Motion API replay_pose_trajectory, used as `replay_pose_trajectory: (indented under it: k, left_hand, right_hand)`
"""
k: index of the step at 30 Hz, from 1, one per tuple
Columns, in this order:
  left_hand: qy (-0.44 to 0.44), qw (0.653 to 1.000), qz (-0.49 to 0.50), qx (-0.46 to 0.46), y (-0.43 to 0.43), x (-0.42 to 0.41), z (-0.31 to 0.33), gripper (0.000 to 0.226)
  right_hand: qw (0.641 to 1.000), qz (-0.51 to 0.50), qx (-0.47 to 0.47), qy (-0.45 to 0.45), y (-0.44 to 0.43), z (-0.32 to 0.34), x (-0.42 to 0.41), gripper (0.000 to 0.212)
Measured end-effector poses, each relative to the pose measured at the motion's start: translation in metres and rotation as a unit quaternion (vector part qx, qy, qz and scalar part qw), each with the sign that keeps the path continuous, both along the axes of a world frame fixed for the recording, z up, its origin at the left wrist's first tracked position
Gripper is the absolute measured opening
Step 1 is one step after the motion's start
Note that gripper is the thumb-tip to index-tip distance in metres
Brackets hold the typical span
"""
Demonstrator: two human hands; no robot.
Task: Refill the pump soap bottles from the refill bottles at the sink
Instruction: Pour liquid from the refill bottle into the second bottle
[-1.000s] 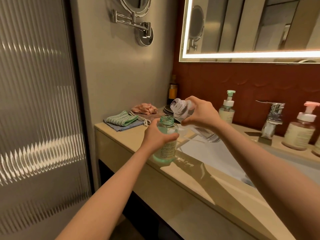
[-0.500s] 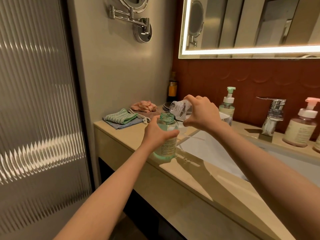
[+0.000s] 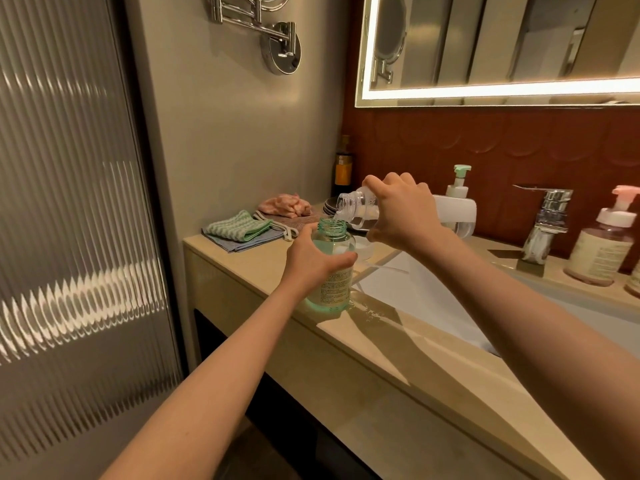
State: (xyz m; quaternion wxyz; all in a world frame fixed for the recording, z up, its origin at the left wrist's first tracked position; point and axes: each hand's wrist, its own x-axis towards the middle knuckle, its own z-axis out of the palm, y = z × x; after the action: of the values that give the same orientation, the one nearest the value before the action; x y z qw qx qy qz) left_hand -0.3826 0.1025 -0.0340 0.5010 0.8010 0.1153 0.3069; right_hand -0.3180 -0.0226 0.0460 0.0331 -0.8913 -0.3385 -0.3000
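An uncapped green-tinted soap bottle (image 3: 334,271) stands upright on the counter's front edge, gripped round its body by my left hand (image 3: 311,263). My right hand (image 3: 398,211) holds a clear refill bottle (image 3: 356,207) tipped almost level, its open mouth just above the green bottle's neck. Clear liquid runs from it into the green bottle. Behind my right hand stands a pump bottle with a green pump head (image 3: 459,188), partly hidden.
A white sink basin (image 3: 408,289) lies right of the green bottle, with a chrome tap (image 3: 543,223) behind. A pink-pump bottle (image 3: 604,247) stands at far right. Folded cloths (image 3: 239,230) and a pink cloth (image 3: 285,204) lie at back left. Droplets wet the counter (image 3: 377,327).
My right hand has lowered and tipped the refill bottle further, bringing its mouth over the green bottle's neck. My left hand keeps its hold on the green bottle.
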Motion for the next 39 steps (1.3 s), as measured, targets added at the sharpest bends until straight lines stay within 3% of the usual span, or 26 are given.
replay_pose_trajectory:
  k: [39]
  left_hand:
    - [-0.003,1.000,0.005,-0.003,-0.0020,-0.0004,-0.0005,0.074]
  right_hand:
    - [0.999,-0.019,-0.030,-0.004,0.0025,0.0052,-0.0075,0.072]
